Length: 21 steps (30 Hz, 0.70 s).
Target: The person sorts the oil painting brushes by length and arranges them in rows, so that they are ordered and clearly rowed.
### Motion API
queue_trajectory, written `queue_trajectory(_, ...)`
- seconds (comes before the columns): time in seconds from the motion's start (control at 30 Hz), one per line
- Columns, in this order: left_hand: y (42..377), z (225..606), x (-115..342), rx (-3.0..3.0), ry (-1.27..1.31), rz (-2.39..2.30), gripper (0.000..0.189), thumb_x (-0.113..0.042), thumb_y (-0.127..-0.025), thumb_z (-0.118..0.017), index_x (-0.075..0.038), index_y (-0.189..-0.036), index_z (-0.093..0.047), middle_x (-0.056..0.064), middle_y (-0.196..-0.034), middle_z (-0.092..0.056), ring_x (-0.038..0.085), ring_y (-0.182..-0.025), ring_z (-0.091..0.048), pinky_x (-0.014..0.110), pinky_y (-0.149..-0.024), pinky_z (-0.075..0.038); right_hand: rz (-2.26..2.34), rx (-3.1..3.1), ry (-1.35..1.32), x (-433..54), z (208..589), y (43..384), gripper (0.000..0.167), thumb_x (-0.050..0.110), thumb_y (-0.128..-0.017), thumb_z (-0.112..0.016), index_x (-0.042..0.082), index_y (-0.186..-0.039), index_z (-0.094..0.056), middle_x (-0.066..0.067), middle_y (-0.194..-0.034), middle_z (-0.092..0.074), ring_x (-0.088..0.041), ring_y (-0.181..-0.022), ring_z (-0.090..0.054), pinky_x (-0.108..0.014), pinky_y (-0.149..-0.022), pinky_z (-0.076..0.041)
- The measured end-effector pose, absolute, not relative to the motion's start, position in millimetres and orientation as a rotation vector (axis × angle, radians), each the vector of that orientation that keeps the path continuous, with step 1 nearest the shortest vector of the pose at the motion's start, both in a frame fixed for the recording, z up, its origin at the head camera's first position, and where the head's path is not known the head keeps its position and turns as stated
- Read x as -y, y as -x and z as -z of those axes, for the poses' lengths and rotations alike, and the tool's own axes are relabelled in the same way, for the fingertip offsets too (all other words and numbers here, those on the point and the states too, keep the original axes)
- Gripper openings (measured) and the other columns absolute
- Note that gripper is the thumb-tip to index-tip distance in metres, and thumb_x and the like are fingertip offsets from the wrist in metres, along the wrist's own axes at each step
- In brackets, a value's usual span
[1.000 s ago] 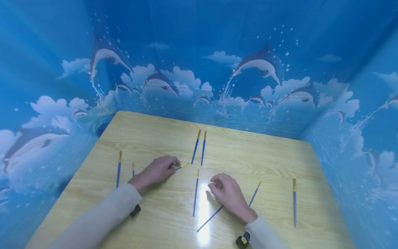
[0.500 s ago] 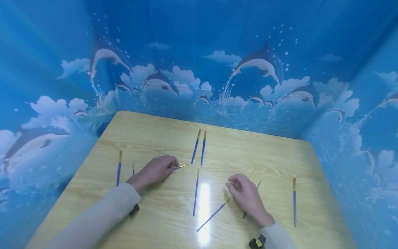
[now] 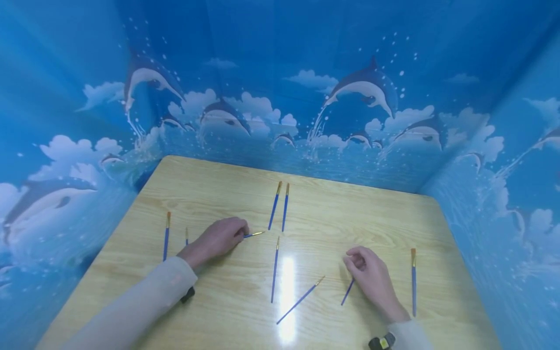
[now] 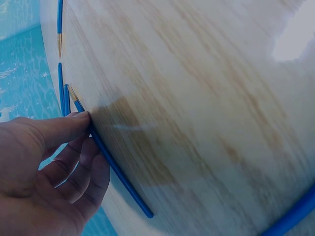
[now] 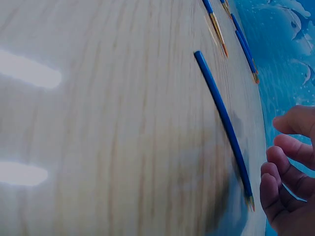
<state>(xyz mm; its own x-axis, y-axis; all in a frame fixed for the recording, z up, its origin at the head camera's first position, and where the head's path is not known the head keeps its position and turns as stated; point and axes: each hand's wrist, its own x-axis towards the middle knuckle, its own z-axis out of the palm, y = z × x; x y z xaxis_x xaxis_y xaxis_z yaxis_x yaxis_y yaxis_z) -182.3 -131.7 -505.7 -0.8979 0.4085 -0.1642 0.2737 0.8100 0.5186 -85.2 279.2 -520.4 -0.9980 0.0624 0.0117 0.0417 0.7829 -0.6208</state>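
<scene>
My left hand (image 3: 218,238) pinches a thin paintbrush (image 4: 118,169) between thumb and fingers, low over the table. Its blue handle slants across the left wrist view, and the gold ferrule pokes past the fingertips in the head view. Over on the right, my right hand (image 3: 373,276) is held above another blue paintbrush (image 5: 224,120), its fingers loosely bent and grasping nothing. In the head view that hand covers the brush's bristle end, and only the lower handle shows. A slanted paintbrush (image 3: 301,300) lies to the left of the right hand.
On the wood-grain table (image 3: 350,214), two paintbrushes (image 3: 274,208) lie side by side at the back. One paintbrush (image 3: 275,272) lies mid-table, a wide one (image 3: 413,287) at far right, another (image 3: 166,238) at left. The left forearm partly hides a small paintbrush (image 3: 187,237). A dolphin-print curtain (image 3: 262,73) surrounds the table.
My right hand has moved rightward, from near the middle of the table to over the right-hand slanted brush, uncovering the other slanted one. My left hand has barely shifted, still pinching its brush.
</scene>
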Motion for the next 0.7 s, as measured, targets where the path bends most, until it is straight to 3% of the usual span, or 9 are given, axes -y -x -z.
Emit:
queue_trajectory(0.33, 181.1, 507.2, 133.3, -2.759, -0.588, -0.673, 0.013, -0.007, -0.103, -0.07, -0.016, -0.111, -0.076, 0.0, -0.106, -0.076, 0.016, -0.099, -0.071, 0.041, -0.095, -0.062, -0.987, 3.008, 0.195, -299.2, 522.1, 82.5, 0.026, 0.022, -0.102, -0.076, 0.007, -0.123, -0.073, -0.006, -0.108, -0.075, -0.016, -0.095, -0.067, -0.025, -0.084, -0.055)
queue_trajectory(0.7, 177.2, 502.1, 133.8, -2.81, -0.652, -0.613, 0.012, -0.011, -0.105, -0.071, -0.017, -0.114, -0.076, 0.0, -0.11, -0.077, 0.018, -0.104, -0.072, 0.042, -0.098, -0.062, -0.966, 3.068, 0.254, -306.6, 525.0, 80.0, 0.027, 0.025, -0.101, -0.078, 0.008, -0.12, -0.072, -0.002, -0.099, -0.072, -0.015, -0.086, -0.063, -0.023, -0.074, -0.05)
